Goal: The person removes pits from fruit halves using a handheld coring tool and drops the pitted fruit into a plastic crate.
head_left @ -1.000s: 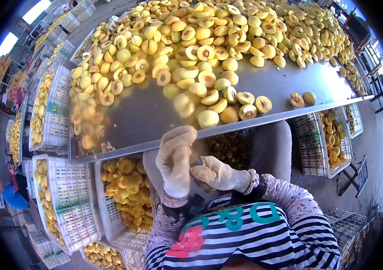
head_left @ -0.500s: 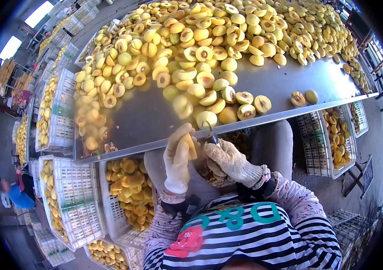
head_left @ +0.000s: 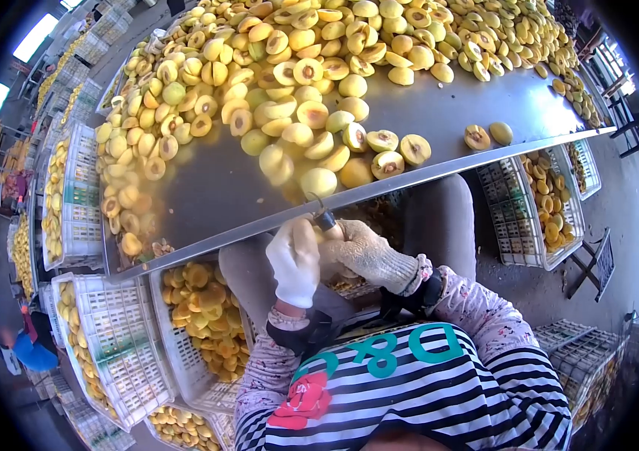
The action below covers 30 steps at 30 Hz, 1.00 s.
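Note:
My left hand, in a pale glove, is closed just below the front edge of the metal table; its fingers hide whatever they may hold. Close beside it on the right, my gloved right hand grips a small tool with a dark handle and a thin curved metal loop pointing up toward the table edge. Halved yellow fruit lies heaped over the table, some cut faces up with brown centres. Several halves rest near the front edge, above my hands.
White crates of fruit stand at the left, beside my leg and at the right. A folding stool is at the right. A person in blue is at the far left.
My hands have come together, and the tool has moved left toward my left hand. The yellow piece seen earlier in my left hand is no longer visible. The whole view has shifted slightly.

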Motion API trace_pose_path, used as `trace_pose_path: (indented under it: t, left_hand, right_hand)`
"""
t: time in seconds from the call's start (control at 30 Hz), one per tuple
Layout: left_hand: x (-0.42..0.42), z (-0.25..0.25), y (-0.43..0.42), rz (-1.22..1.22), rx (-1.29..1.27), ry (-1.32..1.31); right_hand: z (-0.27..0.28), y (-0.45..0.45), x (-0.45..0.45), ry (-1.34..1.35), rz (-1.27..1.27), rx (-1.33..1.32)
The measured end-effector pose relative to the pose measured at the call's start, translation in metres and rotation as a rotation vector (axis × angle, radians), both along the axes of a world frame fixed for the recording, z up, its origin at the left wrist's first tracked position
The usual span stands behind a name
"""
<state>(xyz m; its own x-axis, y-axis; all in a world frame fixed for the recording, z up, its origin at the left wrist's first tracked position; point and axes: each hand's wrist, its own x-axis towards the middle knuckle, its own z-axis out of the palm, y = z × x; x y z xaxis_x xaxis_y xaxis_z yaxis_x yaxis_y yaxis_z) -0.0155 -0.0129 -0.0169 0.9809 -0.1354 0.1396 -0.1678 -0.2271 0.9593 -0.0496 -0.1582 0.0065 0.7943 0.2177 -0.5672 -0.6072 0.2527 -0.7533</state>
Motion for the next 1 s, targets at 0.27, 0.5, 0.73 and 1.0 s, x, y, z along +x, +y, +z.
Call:
trace_pose_path:
  t: [0.27,0.5,0.73,1.0]
  left_hand:
    - [0.003,-0.001,0.005,-0.021,-0.388,0.447]
    - [-0.008,-0.01,0.011,-0.13,-0.36,0.313]
    - [0.011,0.011,0.053,-0.287,-1.177,0.745]
    - [-0.004,0.03,0.029,-0.098,-0.61,0.379]
  right_hand:
    - [0.0,0.012,-0.001,0.061,-0.096,0.142]
    - [0.015,0.006,-0.007,-0.051,0.001,-0.021]
    - [-0.004,-0.027,-0.023,-0.351,0.198,-0.459]
    - [0.042,0.007,-0.015,-0.332,0.442,-0.507]
